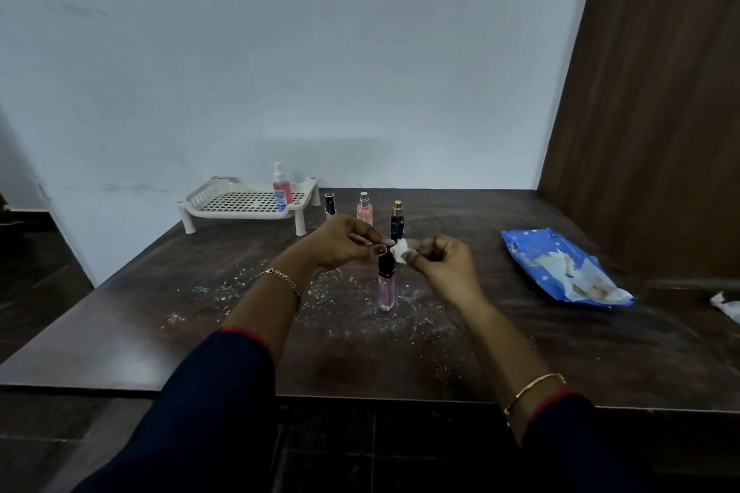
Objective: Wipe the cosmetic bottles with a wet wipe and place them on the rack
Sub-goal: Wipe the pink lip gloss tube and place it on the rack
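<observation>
While aloft, wipe (400,251) between opposing fingertips (387,241)

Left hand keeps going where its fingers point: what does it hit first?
Probably the wet wipe, pinched in the right hand, just beyond the left hand. The lip gloss tube stands lower; depth unclear.

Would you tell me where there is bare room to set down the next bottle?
The rack is bare left of the pink spray bottle. The table is open between the right hand and the wipes pack. Crowded: three bottles right of the rack.
</observation>
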{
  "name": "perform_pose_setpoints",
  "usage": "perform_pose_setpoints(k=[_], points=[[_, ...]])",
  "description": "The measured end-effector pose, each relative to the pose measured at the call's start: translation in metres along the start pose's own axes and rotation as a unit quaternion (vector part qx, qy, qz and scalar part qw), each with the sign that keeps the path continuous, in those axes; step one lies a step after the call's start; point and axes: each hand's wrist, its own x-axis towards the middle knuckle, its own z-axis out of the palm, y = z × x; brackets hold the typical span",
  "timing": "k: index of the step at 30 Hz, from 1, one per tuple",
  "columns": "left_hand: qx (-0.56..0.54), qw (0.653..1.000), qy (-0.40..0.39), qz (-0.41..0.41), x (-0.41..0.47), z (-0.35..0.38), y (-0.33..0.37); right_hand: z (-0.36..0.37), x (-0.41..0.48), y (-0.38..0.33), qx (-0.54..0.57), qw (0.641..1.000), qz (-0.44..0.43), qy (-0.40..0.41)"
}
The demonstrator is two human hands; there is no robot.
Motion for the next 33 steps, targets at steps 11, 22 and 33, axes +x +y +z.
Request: perform_pose_setpoints(k=[11,22,33], points=[[0.018,1.0,-0.013,-0.008,0.008,0.001,0.006,0.007,-0.013,0.016,-0.016,0.998,0.052,-0.028],[0.062,0.998,-0.009,-0.012,0.009,0.0,0.006,0.004,-0.015,0.01,-0.014,0.996,0.061,-0.065],[0.063,0.998,0.007,-0.025,0.008,0.0,0.006,-0.002,-0.003,0.004,-0.025,0.992,0.063,-0.108]])
